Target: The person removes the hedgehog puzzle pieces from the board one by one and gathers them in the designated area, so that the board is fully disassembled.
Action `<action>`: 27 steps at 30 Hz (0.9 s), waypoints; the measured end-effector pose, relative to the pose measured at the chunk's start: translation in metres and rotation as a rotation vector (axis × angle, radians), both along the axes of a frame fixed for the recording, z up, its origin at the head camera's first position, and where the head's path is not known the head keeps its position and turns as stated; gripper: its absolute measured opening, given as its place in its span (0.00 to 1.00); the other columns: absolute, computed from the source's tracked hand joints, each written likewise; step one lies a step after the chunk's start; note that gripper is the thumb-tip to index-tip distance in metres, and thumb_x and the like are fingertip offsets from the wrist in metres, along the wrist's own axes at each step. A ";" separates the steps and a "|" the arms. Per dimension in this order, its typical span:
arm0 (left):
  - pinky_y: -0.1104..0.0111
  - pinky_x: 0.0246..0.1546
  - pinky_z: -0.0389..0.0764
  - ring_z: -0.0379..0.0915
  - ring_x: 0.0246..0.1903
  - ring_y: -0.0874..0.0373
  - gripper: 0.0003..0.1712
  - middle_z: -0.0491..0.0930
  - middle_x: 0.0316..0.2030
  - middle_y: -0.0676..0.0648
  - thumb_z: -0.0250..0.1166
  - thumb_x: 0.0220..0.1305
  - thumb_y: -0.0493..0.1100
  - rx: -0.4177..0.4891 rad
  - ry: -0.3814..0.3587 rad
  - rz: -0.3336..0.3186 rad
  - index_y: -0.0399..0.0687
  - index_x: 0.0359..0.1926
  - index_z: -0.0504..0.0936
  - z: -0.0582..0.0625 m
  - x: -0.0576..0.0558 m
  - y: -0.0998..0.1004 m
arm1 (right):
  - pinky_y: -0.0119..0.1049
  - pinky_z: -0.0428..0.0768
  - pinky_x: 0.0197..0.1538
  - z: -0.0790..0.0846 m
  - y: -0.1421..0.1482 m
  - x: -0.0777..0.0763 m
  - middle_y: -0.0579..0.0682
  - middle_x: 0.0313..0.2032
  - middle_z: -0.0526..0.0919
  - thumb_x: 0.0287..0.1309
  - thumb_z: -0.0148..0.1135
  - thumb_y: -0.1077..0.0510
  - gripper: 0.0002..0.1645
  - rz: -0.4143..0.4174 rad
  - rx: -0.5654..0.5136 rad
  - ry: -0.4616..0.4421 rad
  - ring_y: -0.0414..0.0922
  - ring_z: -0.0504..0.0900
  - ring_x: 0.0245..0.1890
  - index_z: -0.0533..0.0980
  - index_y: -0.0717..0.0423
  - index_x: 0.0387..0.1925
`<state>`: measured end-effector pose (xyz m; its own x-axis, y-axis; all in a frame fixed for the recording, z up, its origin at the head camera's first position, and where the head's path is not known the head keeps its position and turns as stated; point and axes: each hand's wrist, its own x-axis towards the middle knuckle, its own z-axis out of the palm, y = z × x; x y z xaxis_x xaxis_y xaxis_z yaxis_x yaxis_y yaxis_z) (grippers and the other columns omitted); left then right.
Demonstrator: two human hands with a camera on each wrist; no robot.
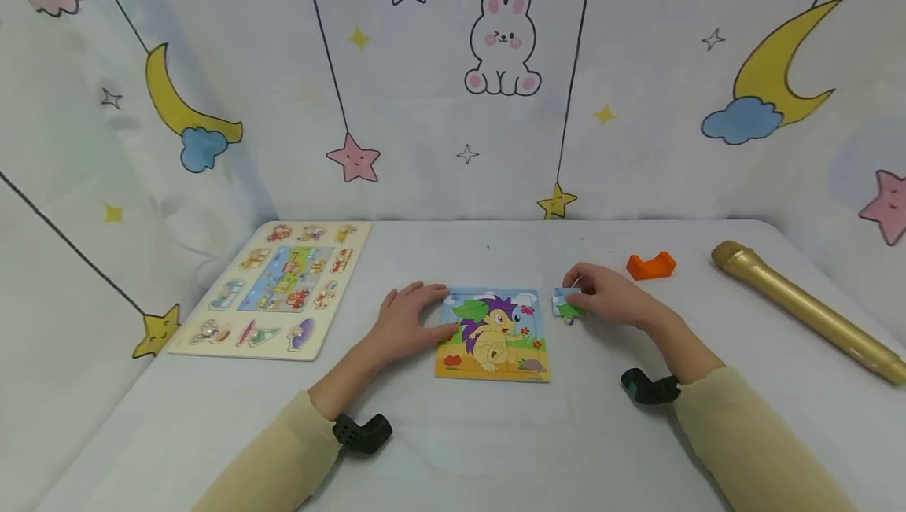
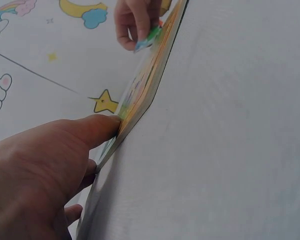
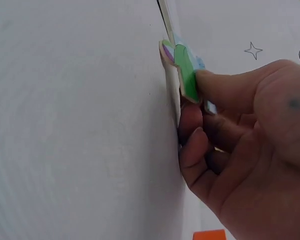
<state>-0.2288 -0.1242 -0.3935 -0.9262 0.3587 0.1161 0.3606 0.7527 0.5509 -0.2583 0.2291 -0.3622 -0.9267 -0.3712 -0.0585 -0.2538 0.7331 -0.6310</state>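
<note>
One puzzle board (image 1: pixel 493 335), flat on the white tabletop (image 1: pixel 453 441): nearly square, thin, with a pale cut edge; printed with a purple-spined, tan hedgehog carrying a green leaf, red flowers at its side, a pink butterfly above; ground blue at top, green and orange-yellow below. A tiny line of print at the lower right corner, too small to read.

One puzzle piece (image 1: pixel 559 301): pale blue and green, a touch of purple at one end, knobbed outline, bare tan edge; located just beside the board's upper right side, tilted.

Right hand (image 1: pixel 605 296): thumb and fingers pinched together on the piece. Left hand (image 1: pixel 406 322): thumb and fingers apart, thumb resting on the board's left side.

Also: one cream-bordered picture board (image 1: pixel 279 292), far left; one orange notched block (image 1: pixel 651 266); one gold microphone (image 1: pixel 807 310), right.
</note>
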 end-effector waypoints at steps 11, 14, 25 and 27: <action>0.43 0.72 0.40 0.50 0.74 0.44 0.37 0.70 0.69 0.48 0.69 0.63 0.57 0.005 -0.003 -0.009 0.46 0.69 0.74 0.000 -0.001 0.000 | 0.43 0.78 0.48 -0.004 -0.003 0.000 0.52 0.39 0.79 0.68 0.63 0.62 0.09 0.019 0.043 0.057 0.51 0.74 0.40 0.78 0.63 0.46; 0.42 0.72 0.40 0.51 0.74 0.44 0.38 0.70 0.69 0.49 0.69 0.62 0.57 0.008 0.001 -0.010 0.46 0.69 0.75 0.000 -0.001 -0.001 | 0.44 0.78 0.48 -0.003 -0.005 0.001 0.52 0.38 0.79 0.68 0.63 0.62 0.09 0.017 0.046 0.059 0.50 0.74 0.40 0.78 0.64 0.46; 0.42 0.72 0.40 0.51 0.74 0.44 0.38 0.71 0.69 0.48 0.70 0.62 0.57 0.017 0.009 -0.009 0.45 0.69 0.75 0.000 0.000 -0.001 | 0.42 0.78 0.46 0.001 -0.007 0.002 0.52 0.40 0.78 0.70 0.61 0.60 0.11 -0.018 0.025 0.064 0.51 0.75 0.42 0.77 0.61 0.50; 0.42 0.72 0.40 0.50 0.74 0.44 0.38 0.70 0.69 0.48 0.70 0.62 0.57 0.016 0.002 -0.009 0.46 0.69 0.74 -0.001 0.000 -0.001 | 0.41 0.79 0.45 0.003 -0.009 0.002 0.53 0.42 0.78 0.70 0.61 0.59 0.13 -0.022 0.009 0.064 0.51 0.75 0.43 0.77 0.61 0.52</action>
